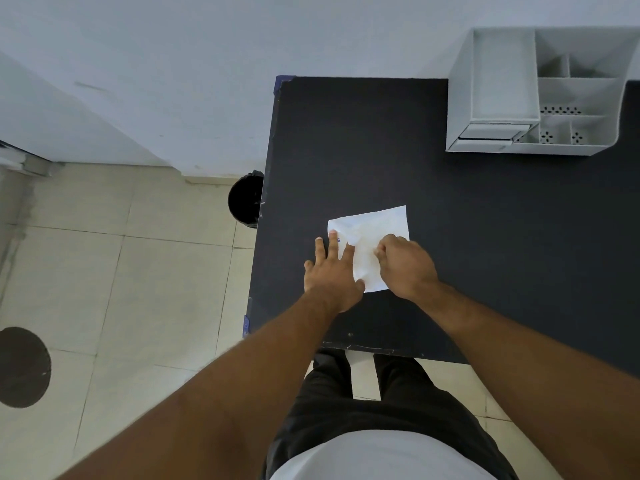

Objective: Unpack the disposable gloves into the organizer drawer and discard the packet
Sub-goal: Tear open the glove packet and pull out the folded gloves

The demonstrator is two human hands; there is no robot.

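A white glove packet (375, 230) with a bit of blue print lies flat on the black table (485, 237). My left hand (330, 271) rests on the packet's left edge with straight, spread fingers. My right hand (405, 265) has curled fingers that pinch the packet near its middle. The grey desk organizer (540, 95) stands at the table's far right corner, with a small drawer (488, 133) at its front left, slightly pulled out. No gloves are visible outside the packet.
A black waste bin (246, 199) stands on the tiled floor against the table's left edge. A dark round patch (22, 367) marks the floor at the left. A pale wall runs behind the table.
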